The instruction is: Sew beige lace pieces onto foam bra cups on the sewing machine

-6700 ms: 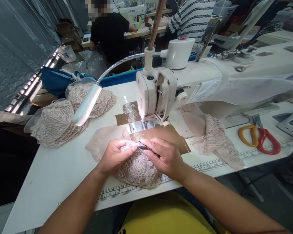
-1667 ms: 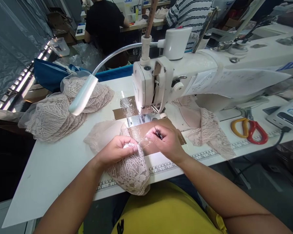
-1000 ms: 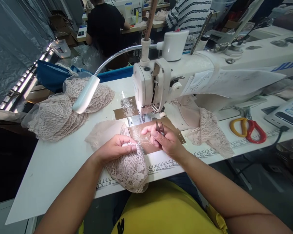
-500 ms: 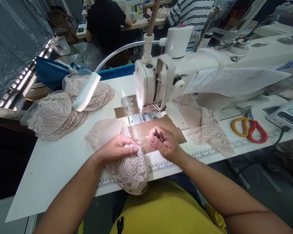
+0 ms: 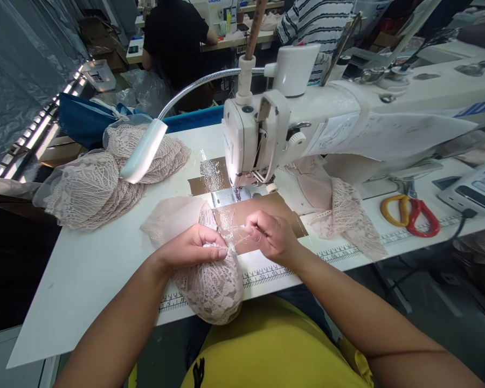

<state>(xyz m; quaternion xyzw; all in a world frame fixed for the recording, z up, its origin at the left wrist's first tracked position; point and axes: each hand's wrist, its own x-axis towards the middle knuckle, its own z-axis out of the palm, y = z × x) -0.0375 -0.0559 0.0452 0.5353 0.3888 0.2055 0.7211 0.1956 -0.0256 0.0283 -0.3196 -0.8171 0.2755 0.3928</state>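
Observation:
My left hand (image 5: pixel 198 246) pinches the upper edge of a pale pink lace piece (image 5: pixel 216 285), which hangs over the table's front edge. Sheer fabric (image 5: pixel 172 218) spreads on the table behind that hand. To the right, my right hand (image 5: pixel 270 235) is closed, its fingertips at fine loose threads (image 5: pixel 239 231) that run toward the lace edge. Whatever else lies inside its curled fingers is hidden. Both hands are in front of the needle area of a white sewing machine (image 5: pixel 248 134), above brown tape on the tabletop.
Stacked lace pieces (image 5: pixel 84 188) lie at the left under a lamp head (image 5: pixel 143 151). More lace (image 5: pixel 343 215) and scissors with yellow and red handles (image 5: pixel 423 218) are at the right. Two people sit at the tables behind.
My right hand has turned slightly, and the dark pointed tips that stuck out of it no longer show. The lace and my left hand have shifted slightly.

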